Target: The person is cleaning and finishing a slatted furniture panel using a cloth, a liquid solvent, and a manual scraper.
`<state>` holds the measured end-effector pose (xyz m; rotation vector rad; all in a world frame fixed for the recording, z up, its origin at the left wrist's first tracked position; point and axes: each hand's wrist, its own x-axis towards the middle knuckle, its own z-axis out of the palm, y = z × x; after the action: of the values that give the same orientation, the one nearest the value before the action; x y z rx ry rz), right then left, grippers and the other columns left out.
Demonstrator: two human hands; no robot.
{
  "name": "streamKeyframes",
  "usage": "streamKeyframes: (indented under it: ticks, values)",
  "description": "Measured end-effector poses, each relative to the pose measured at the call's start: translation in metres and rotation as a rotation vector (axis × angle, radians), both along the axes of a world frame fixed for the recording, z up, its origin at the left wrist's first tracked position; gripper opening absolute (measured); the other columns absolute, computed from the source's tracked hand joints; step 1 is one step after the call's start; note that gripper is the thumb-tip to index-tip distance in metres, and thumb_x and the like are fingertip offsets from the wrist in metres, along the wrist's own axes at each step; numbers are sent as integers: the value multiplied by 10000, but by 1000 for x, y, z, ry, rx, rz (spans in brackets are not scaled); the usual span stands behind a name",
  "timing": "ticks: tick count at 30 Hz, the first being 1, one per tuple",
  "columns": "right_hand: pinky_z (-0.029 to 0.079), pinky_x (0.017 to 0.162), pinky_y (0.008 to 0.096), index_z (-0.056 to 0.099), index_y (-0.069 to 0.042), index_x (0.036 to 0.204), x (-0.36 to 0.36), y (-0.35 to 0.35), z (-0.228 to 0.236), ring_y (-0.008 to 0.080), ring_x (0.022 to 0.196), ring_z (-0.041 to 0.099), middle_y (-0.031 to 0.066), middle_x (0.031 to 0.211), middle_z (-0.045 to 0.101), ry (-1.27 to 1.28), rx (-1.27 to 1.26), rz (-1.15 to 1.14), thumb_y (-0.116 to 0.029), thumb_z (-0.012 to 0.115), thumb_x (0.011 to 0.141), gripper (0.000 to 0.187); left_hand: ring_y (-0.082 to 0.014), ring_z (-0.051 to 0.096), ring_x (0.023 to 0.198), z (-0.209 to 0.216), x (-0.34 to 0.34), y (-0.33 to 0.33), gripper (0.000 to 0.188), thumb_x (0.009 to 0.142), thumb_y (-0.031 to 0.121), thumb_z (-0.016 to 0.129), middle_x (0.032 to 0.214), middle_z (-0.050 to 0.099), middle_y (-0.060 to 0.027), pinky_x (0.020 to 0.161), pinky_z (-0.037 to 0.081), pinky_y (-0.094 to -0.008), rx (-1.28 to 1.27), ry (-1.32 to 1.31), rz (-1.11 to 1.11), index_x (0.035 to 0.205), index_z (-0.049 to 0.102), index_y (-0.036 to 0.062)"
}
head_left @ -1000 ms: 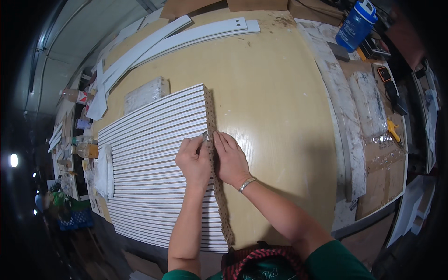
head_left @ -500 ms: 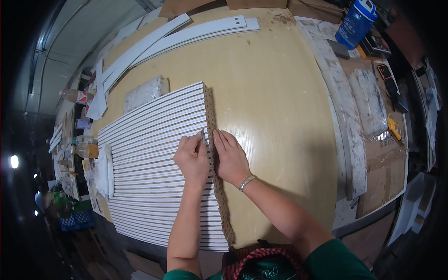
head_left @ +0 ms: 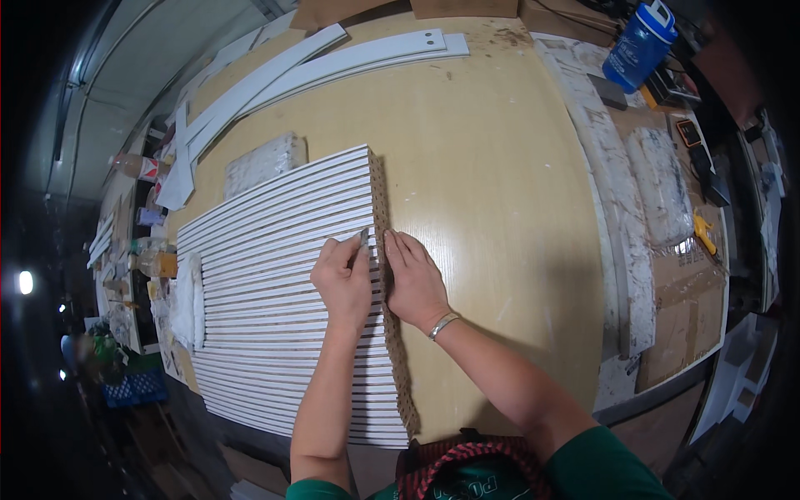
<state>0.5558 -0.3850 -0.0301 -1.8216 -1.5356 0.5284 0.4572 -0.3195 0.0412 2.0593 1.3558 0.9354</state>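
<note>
A wide stack of white-edged boards (head_left: 275,242) lies on the table, its edges running as stripes from left to right. Along its right side shows a brown end face (head_left: 377,187) with a row of holes. My left hand (head_left: 343,275) is closed over the boards near that side, pinching a small grey blade-like piece (head_left: 363,237) whose full shape is hidden by the fingers. Against the brown end face rests my right hand (head_left: 415,279), fingers stretched and together, with a bracelet (head_left: 443,325) at its wrist.
Behind the stack sits a plastic-wrapped block (head_left: 267,162). Long white strips (head_left: 333,71) lie at the far left of the yellowish tabletop (head_left: 500,192). A white cloth (head_left: 192,300) touches the stack's left side. At the right are a blue jug (head_left: 637,50) and a yellow tool (head_left: 704,232).
The view has shifted very slightly. Both hands keep nearly the same place at the stack's right edge, and the grey piece is still in my left fingers.
</note>
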Motion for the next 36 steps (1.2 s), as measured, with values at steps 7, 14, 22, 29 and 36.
streamKeyframes:
  ticks: [7,14,22,29,36]
  values:
    - [291,1238,390,379,66,1516,1,-1,3,315,1448,387,188,1529,472,6,-13,9,-57,597,783,774,-193,549,651,2,1,1,168,824,-63,719,749,547,-91,611,449,-315,16,35,-6,991,740,-55]
    - [299,1232,397,396,72,1506,1,0,1,320,1439,396,197,1509,492,-18,20,2,-73,584,799,746,-222,567,650,5,3,0,168,817,-56,718,752,552,-111,599,450,-330,49,64,-27,983,740,-45]
    - [311,1226,405,407,82,1495,0,-1,1,330,1422,418,207,1494,505,-11,43,-6,-65,584,788,743,-240,545,618,5,-2,3,154,813,-50,727,741,540,-114,583,440,-340,18,42,-10,966,740,-40]
    - [313,1224,400,405,86,1494,-2,1,0,332,1421,421,210,1493,506,-10,41,-13,-67,570,798,731,-252,558,613,3,-5,6,164,808,-44,728,734,548,-119,578,444,-353,40,57,-3,970,743,-30]
    - [395,1169,400,445,65,1467,-2,0,-1,333,1381,454,185,1451,541,-24,101,-60,10,596,744,741,-254,579,621,3,-8,10,177,789,-40,740,743,565,-122,584,463,-339,16,42,-7,964,745,-21]
